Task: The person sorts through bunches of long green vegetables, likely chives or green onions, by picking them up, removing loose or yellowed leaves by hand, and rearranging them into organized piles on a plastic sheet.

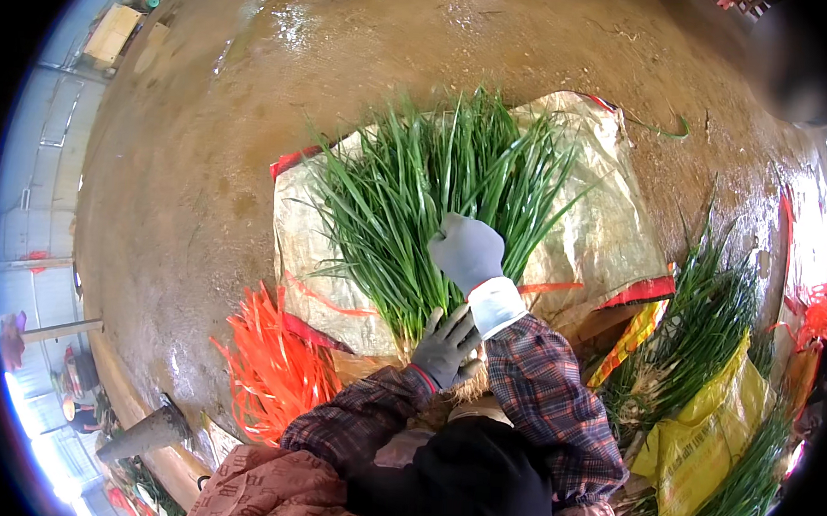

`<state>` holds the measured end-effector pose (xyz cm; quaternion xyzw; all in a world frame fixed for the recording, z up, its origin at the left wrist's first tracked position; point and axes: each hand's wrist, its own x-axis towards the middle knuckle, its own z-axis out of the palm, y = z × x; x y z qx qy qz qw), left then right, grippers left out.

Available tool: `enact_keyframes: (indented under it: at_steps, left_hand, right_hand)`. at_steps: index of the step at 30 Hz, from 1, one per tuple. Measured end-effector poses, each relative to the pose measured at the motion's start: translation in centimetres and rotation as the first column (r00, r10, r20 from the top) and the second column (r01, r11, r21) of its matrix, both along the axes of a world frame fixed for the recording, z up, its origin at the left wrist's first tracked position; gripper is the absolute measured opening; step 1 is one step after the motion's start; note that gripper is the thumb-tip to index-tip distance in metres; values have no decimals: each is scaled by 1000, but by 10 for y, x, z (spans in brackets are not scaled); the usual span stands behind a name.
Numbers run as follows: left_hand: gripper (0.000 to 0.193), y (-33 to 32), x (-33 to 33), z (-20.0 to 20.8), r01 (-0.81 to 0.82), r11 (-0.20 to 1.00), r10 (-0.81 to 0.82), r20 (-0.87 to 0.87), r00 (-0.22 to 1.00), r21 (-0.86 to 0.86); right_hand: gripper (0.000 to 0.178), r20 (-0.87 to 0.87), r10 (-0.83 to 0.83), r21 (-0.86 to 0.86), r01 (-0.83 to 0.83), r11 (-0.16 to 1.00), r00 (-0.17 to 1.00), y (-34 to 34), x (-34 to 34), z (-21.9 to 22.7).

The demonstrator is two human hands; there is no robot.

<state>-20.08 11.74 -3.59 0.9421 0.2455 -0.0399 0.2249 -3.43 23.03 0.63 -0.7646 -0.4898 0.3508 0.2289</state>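
Observation:
A large bunch of green onions (435, 185) lies in front of me, its leaves fanned away and its pale root ends near my lap. My left hand (444, 350), in a dark grey glove, rests with fingers spread at the lower stems. Over the middle of the leaves, my right hand (469, 251) is closed in a light grey glove with a white cuff. Its curled fingers hide whatever they hold. An orange plastic strip (551, 288) shows to the right of the bunch, and another stretch of orange strip (338, 301) shows to its left.
Beneath the bunch is a pale woven sack (609, 211) with red edges. A heap of orange strips (266, 367) lies left. More green onions (687, 334) and a yellow sack (705, 446) are at right. Wet brown floor (196, 156) stretches beyond.

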Motion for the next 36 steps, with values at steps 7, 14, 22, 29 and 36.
enact_keyframes:
  at_steps: [7, 14, 22, 29, 36]
  left_hand:
    - [57, -13, -28, -102, -240, 846, 351, 159, 923, -477]
    - [61, -15, 22, -13, 12, 981, -29, 84, 996, 196]
    - [40, -18, 42, 71, -92, 994, 103, 262, 960, -53]
    - [65, -123, 317, 14, 320, 737, -168, 297, 940, -595]
    - [55, -158, 405, -36, -144, 143, 59, -137, 989, -979]
  right_hand:
    - [12, -871, -452, -490, 426, 760, -195, -24, 9, 7]
    - [13, -936, -58, 177, 605, 776, 347, -122, 119, 151]
    - [42, 415, -487, -593, 635, 496, 768, -418, 191, 81]
    - [88, 459, -855, -144, 970, 197, 242, -456, 202, -42]
    - [57, -584, -805, 61, 995, 80, 101, -422, 216, -56]
